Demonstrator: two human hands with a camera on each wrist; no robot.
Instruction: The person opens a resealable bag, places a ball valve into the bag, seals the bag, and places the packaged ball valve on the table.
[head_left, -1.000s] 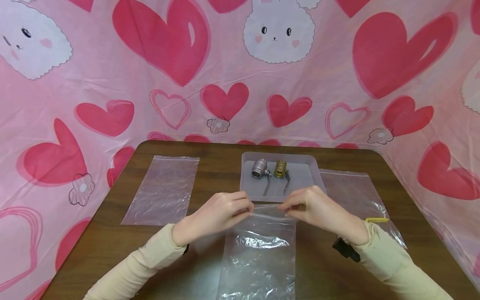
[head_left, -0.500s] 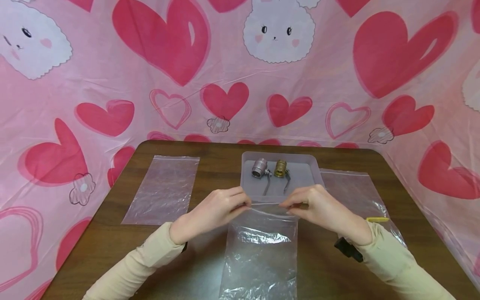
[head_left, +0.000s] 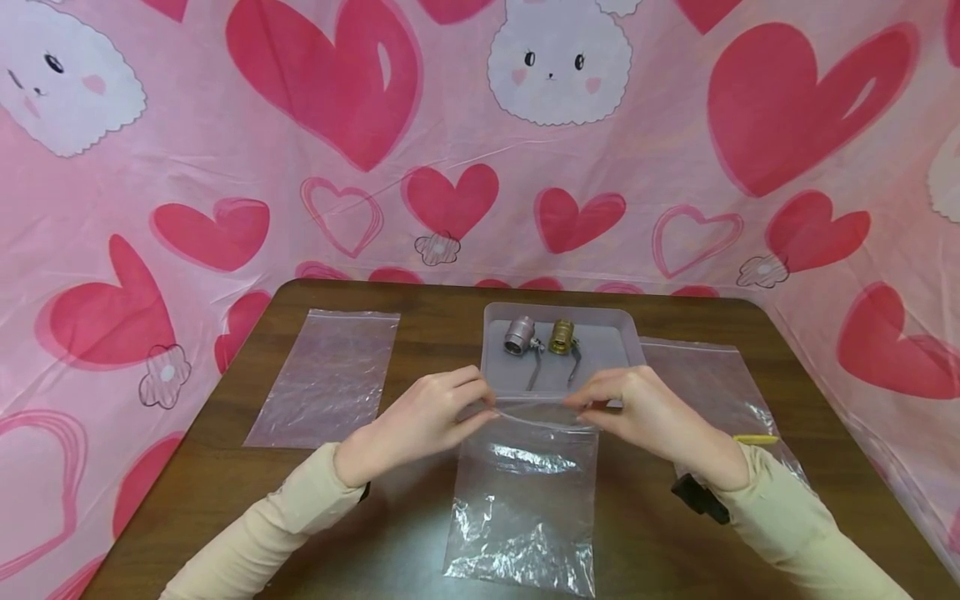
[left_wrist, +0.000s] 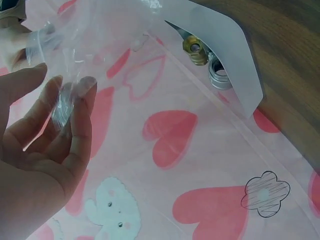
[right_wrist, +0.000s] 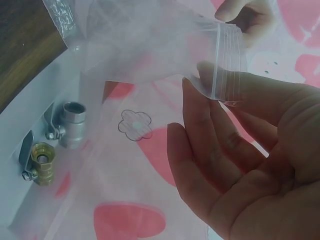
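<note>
A clear zip bag (head_left: 525, 500) hangs down from both hands in the head view, its zip strip spread between them with the mouth parted a little. My left hand (head_left: 420, 421) pinches its upper left corner. At the other corner, the right hand (head_left: 652, 417) pinches the bag's edge; in the right wrist view the ridged zip strip (right_wrist: 230, 62) passes by the thumb and index finger. Just beyond the hands, a silver ball valve (head_left: 519, 335) and a brass ball valve (head_left: 560, 337) lie in a pale plastic tray (head_left: 600, 318), each with a lever handle.
Flat clear bags lie on the wooden table (head_left: 435, 333): a left bag (head_left: 330, 379) and a right bag (head_left: 693, 375) partly behind the right arm. A yellow strip (head_left: 754, 439) shows beside the right wrist. A pink heart-printed cloth (head_left: 465, 108) surrounds the table.
Both hands have risen slightly, away from the body, lifting the bag so its bottom edge now shows. The gap at its mouth looks a little wider. The valves and tray stay put.
</note>
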